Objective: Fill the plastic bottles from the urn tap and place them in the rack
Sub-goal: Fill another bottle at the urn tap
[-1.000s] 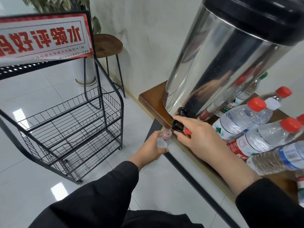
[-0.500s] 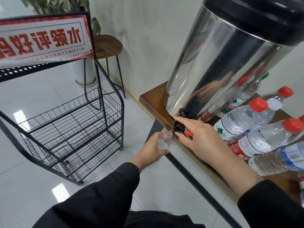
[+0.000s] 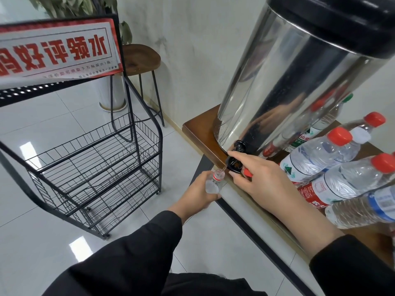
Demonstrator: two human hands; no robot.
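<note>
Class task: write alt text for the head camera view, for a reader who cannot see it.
A person's left hand holds an uncapped plastic bottle under the black tap of a steel urn, while the right hand works the tap lever. Capped bottles lie on the wooden table to the right; a wire rack, its shelves bare, stands on the floor to the left.

Bright, even light; glare patches on floor tiles (image 3: 27,150); wide-angle edge bending.
</note>
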